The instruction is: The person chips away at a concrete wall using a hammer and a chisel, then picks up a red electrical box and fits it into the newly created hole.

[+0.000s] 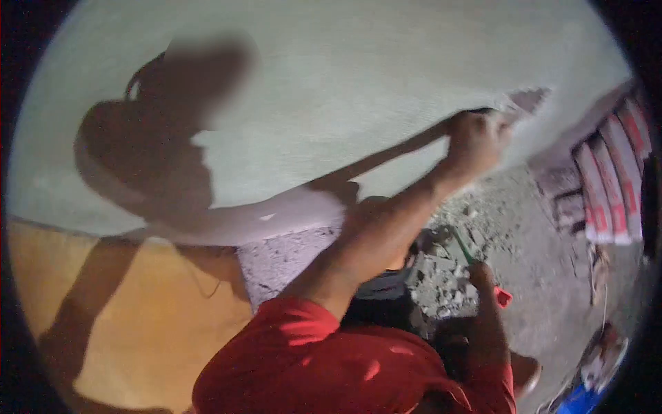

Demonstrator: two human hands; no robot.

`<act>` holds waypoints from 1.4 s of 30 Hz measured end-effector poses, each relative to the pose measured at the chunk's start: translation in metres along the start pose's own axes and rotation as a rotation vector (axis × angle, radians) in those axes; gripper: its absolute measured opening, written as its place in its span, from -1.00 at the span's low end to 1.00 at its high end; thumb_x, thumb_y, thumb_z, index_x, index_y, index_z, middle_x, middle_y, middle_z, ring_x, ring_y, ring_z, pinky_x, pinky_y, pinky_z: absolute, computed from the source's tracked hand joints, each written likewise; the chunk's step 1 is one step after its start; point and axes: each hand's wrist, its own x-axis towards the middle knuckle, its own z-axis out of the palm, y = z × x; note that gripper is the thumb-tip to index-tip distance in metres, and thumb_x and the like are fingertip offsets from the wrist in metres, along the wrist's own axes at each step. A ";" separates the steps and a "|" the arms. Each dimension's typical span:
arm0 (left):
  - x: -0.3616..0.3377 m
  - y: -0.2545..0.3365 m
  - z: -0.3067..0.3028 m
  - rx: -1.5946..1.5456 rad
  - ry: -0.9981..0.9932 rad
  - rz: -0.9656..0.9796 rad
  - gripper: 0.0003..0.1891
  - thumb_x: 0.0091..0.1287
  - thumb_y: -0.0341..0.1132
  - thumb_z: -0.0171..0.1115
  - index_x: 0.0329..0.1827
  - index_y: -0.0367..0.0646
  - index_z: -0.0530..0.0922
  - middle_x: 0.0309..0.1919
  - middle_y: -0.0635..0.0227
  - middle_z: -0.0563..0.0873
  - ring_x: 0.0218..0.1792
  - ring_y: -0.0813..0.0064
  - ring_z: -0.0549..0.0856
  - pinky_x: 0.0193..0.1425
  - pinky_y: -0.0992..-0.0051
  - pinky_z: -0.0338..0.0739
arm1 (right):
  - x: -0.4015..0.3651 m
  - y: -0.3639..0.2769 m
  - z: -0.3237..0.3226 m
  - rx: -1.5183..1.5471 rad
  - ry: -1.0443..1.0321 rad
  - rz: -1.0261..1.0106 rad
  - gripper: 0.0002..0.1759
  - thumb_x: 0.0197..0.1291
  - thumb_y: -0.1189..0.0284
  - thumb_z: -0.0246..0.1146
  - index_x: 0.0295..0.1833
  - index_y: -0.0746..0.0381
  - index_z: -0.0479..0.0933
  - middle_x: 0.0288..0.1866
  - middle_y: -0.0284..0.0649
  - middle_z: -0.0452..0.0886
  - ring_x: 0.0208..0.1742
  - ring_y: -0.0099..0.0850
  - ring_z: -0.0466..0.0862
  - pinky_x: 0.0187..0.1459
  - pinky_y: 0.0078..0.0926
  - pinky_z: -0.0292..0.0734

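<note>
My left hand (476, 141) is raised against the pale plastered wall (331, 76), fingers curled closed at the edge of a chipped, bare patch (529, 101). Whatever it grips is hidden by the fingers; I cannot tell its kind. Lower down, my right hand (481, 276) closes round a thin green handle (463, 245), which points up toward the wall. The far end of this handle overlaps the broken plaster in view. Beneath lies a heap of pale rubble (441, 283). A small red object (504, 297) shows beside my right forearm.
Red-and-white sacks (614, 172) are stacked at the right. Below the wall's left side is an orange-yellow surface (158, 297), next to a rough exposed strip (289, 255). Debris lies scattered over the grey floor (545, 290). A blue item (586, 400) sits at the lower right.
</note>
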 end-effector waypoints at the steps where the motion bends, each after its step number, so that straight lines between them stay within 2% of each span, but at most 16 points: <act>1: 0.001 0.004 -0.005 -0.044 -0.026 -0.064 -0.78 0.30 -0.25 0.26 -0.34 -0.26 0.67 -0.57 0.03 0.69 -0.50 0.07 0.74 -0.35 0.19 0.60 | -0.014 0.018 0.001 -0.346 -0.017 -0.121 -0.69 0.24 0.36 0.20 0.05 0.24 0.60 -0.28 -0.03 0.70 -0.23 -0.10 0.69 -0.23 -0.12 0.56; 3: 0.000 0.007 -0.006 -0.051 -0.035 -0.140 -0.79 0.29 -0.29 0.25 -0.39 -0.29 0.63 -0.59 0.03 0.67 -0.51 0.07 0.73 -0.37 0.20 0.59 | -0.028 0.089 0.003 0.255 0.006 -0.136 -0.82 0.17 0.32 0.30 -0.24 0.22 0.62 -0.45 -0.18 0.61 -0.45 -0.24 0.61 -0.41 -0.31 0.50; 5: 0.000 0.008 -0.007 -0.056 -0.020 -0.141 -0.79 0.28 -0.32 0.24 -0.42 -0.31 0.61 -0.62 0.03 0.65 -0.54 0.06 0.71 -0.40 0.20 0.57 | -0.042 0.137 -0.018 0.112 0.179 -0.419 -0.79 0.13 0.31 0.34 -0.44 0.20 0.62 -0.52 -0.24 0.58 -0.58 -0.27 0.57 -0.52 -0.38 0.45; 8: -0.002 0.006 -0.002 -0.090 0.012 -0.154 -0.79 0.26 -0.32 0.24 -0.44 -0.31 0.58 -0.61 0.01 0.64 -0.53 0.04 0.70 -0.39 0.16 0.55 | -0.056 0.190 -0.074 0.037 -0.240 -0.206 -0.80 0.08 0.27 0.35 -0.40 0.19 0.67 -0.43 -0.26 0.65 -0.54 -0.34 0.60 -0.48 -0.34 0.53; 11: 0.000 0.009 -0.004 -0.070 0.032 -0.172 -0.78 0.23 -0.30 0.26 -0.44 -0.31 0.58 -0.54 -0.04 0.65 -0.41 -0.01 0.71 -0.27 0.07 0.54 | -0.074 0.135 -0.191 0.273 -0.120 0.271 -0.77 0.19 0.28 0.23 -0.37 0.21 0.62 -0.56 -0.26 0.58 -0.65 -0.44 0.54 -0.57 -0.36 0.49; 13: -0.004 0.012 0.000 0.082 0.027 -0.173 -0.78 0.22 -0.29 0.28 -0.45 -0.29 0.57 -0.50 -0.07 0.67 -0.37 -0.04 0.71 -0.20 0.04 0.53 | -0.087 0.091 -0.251 0.408 0.007 0.353 -0.75 0.25 0.28 0.15 -0.35 0.22 0.58 -0.65 -0.27 0.54 -0.72 -0.50 0.50 -0.63 -0.37 0.46; 17: 0.003 0.008 -0.005 -0.071 -0.102 -0.261 -0.81 0.22 -0.30 0.28 -0.31 -0.28 0.65 -0.44 -0.06 0.68 -0.37 -0.09 0.68 -0.22 -0.02 0.52 | -0.113 0.114 -0.253 0.325 -0.023 0.445 -0.74 0.20 0.24 0.22 -0.43 0.19 0.58 -0.64 -0.24 0.53 -0.66 -0.41 0.50 -0.56 -0.32 0.44; 19: 0.002 0.004 0.007 0.060 0.241 0.018 -0.80 0.23 -0.33 0.25 -0.19 -0.26 0.68 -0.36 -0.05 0.70 -0.38 -0.09 0.69 -0.25 -0.07 0.51 | -0.130 0.128 -0.251 0.297 -0.040 0.450 -0.73 0.17 0.22 0.25 -0.46 0.17 0.58 -0.63 -0.23 0.53 -0.63 -0.36 0.50 -0.53 -0.30 0.43; 24: -0.003 0.014 -0.038 0.055 -0.323 -0.357 -0.72 0.42 -0.27 0.14 0.08 -0.22 0.57 -0.20 0.14 0.72 -0.20 0.20 0.71 -0.14 0.27 0.56 | -0.199 0.118 -0.262 0.117 -0.099 0.485 -0.69 0.10 0.16 0.34 -0.55 0.12 0.58 -0.62 -0.20 0.52 -0.56 -0.24 0.50 -0.45 -0.25 0.40; 26: 0.000 0.021 -0.035 -0.009 -0.449 -0.423 -0.69 0.50 -0.24 0.10 0.19 -0.21 0.52 -0.13 0.21 0.72 -0.12 0.32 0.71 -0.09 0.41 0.58 | -0.186 0.047 -0.318 0.075 -0.129 0.531 -0.66 0.07 0.10 0.29 -0.48 0.17 0.61 -0.55 -0.11 0.55 -0.46 -0.18 0.52 -0.34 -0.08 0.45; 28: 0.011 0.031 -0.031 0.181 -0.373 -0.299 -0.69 0.48 -0.14 0.15 -0.02 -0.22 0.67 -0.33 0.22 0.76 -0.30 0.34 0.75 -0.18 0.40 0.60 | -0.176 0.022 -0.347 0.033 -0.289 0.538 -0.68 0.08 0.20 0.23 -0.35 0.25 0.66 -0.36 -0.04 0.70 -0.35 -0.08 0.64 -0.25 -0.08 0.53; 29: 0.015 0.046 -0.028 0.105 -0.394 -0.563 -0.67 0.47 -0.11 0.16 0.04 -0.17 0.66 -0.33 0.20 0.75 -0.33 0.39 0.73 -0.21 0.41 0.59 | -0.170 0.004 -0.364 -0.003 -0.249 0.505 -0.68 0.08 0.22 0.22 -0.29 0.26 0.68 -0.27 0.02 0.72 -0.29 -0.02 0.68 -0.20 -0.06 0.55; 34: 0.028 0.054 -0.038 0.128 -0.563 -0.528 -0.61 0.52 -0.06 0.08 0.11 -0.18 0.62 -0.32 0.28 0.72 -0.32 0.44 0.71 -0.18 0.41 0.57 | -0.170 -0.023 -0.376 0.199 -0.148 0.599 -0.63 0.13 0.14 0.24 -0.18 0.21 0.69 -0.26 0.06 0.70 -0.23 0.04 0.68 -0.16 -0.07 0.56; 38: 0.020 0.044 -0.036 0.052 -0.429 -0.513 -0.64 0.46 -0.09 0.14 0.02 -0.21 0.65 -0.38 0.28 0.72 -0.38 0.43 0.70 -0.20 0.41 0.57 | -0.184 -0.043 -0.391 0.342 0.338 0.790 -0.46 0.19 -0.04 0.31 -0.14 0.29 0.66 -0.28 0.07 0.68 -0.25 0.02 0.69 -0.16 -0.05 0.55; 39: 0.022 0.051 -0.038 0.041 -0.418 -0.509 -0.66 0.45 -0.11 0.15 -0.03 -0.23 0.66 -0.40 0.28 0.72 -0.40 0.42 0.69 -0.22 0.41 0.57 | -0.189 -0.039 -0.397 0.268 0.554 0.797 -0.49 0.23 0.00 0.31 -0.12 0.30 0.66 -0.30 0.08 0.68 -0.28 -0.04 0.70 -0.16 -0.06 0.55; 42: 0.017 0.025 -0.033 -0.083 -0.421 -0.469 -0.68 0.43 -0.13 0.19 -0.10 -0.26 0.66 -0.42 0.27 0.72 -0.45 0.41 0.68 -0.27 0.42 0.57 | -0.235 -0.034 -0.414 0.796 1.512 0.654 -0.58 0.33 0.02 0.22 -0.07 0.19 0.54 -0.33 -0.18 0.58 -0.35 -0.33 0.56 -0.30 -0.31 0.45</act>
